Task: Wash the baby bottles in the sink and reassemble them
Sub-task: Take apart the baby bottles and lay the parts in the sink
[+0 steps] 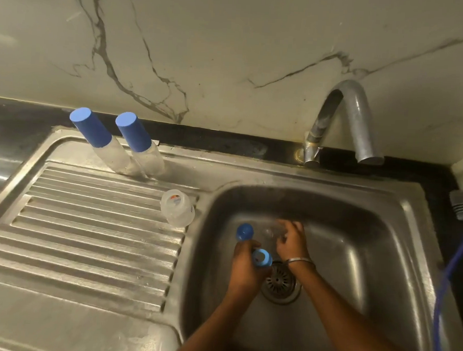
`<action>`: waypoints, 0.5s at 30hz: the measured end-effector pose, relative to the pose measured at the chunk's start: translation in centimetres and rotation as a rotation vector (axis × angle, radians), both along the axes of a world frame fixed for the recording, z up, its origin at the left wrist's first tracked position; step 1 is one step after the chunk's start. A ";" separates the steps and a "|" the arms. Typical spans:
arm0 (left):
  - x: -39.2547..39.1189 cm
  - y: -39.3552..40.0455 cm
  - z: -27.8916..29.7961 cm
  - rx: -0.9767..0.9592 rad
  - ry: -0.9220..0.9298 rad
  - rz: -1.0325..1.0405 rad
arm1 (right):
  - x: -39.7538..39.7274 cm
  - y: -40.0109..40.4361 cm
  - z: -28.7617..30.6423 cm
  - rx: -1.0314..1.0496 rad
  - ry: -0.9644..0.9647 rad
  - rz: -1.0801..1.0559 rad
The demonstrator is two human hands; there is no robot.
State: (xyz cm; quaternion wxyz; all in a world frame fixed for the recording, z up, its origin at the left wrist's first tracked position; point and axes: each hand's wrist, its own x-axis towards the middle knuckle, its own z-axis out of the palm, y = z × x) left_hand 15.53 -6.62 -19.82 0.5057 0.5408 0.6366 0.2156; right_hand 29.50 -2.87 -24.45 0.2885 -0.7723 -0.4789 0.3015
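Both hands are down in the steel sink basin [355, 251]. My left hand [245, 267] grips a blue collar ring [261, 257]; a blue cap [245, 232] lies just above that hand. My right hand [291, 241] has its fingers curled on a clear part [269, 232] near the basin floor; blur hides what it is. Two assembled bottles [103, 139] [141, 143] with blue caps stand at the back of the drainboard. A clear bottle body [177, 207] stands upside down at the drainboard's edge beside the basin.
The ribbed steel drainboard [87, 235] fills the left. A curved metal tap [345, 122] rises behind the basin; no water shows. The drain strainer [281, 281] lies under my wrists. A blue hose [444, 294] with a grey fitting runs down the right edge.
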 end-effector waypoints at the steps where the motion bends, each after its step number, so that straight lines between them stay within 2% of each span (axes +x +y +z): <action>1: 0.5 0.2 0.1 0.008 0.000 -0.021 | 0.3 -0.4 0.5 0.045 0.032 -0.039; 3: 1.6 0.6 0.1 0.045 0.021 -0.058 | 0.7 -1.4 1.7 0.051 0.174 -0.033; 6: 3.8 0.9 0.9 0.065 -0.045 -0.056 | 1.8 -3.4 3.0 -0.071 0.342 0.190; 8: 5.1 1.1 0.6 0.088 0.000 -0.092 | 2.8 -4.2 3.3 -0.096 0.354 0.239; 11: 6.7 0.7 0.5 0.049 -0.047 -0.154 | 4.6 -4.6 3.4 -0.100 0.368 0.169; 15: 7.7 0.6 0.0 0.061 0.004 -0.278 | 6.2 -4.0 2.6 -0.133 0.306 0.110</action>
